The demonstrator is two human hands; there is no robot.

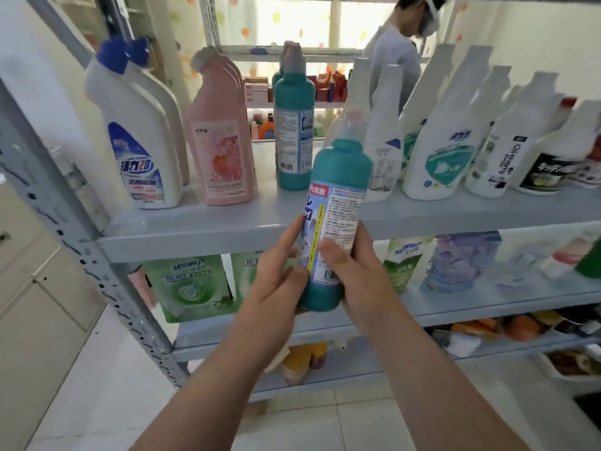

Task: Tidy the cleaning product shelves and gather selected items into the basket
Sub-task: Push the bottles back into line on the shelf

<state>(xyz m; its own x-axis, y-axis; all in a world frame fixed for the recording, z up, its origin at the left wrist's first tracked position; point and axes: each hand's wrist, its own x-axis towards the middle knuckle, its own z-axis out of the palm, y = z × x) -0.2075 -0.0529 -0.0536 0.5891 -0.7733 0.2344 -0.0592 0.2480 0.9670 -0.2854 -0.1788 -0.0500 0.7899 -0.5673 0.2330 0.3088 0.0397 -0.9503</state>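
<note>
Both forearms bare, no sleeves; left hand [276, 281], right hand [353, 278] ungloved, no rings, watch.

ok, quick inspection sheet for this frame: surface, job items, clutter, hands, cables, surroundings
surface: grey metal shelf, bottles standing upright in rows.
job's things: teal bottle held in front of the shelf, tilted slightly; matching teal bottle on shelf; no basket in view.
clutter: refill pouches on the lower shelf, mixed items below.
hands: left hand and right hand both grip the held bottle.
cables: nothing seen.
surroundings: another person behind the shelving; tiled floor.
</note>
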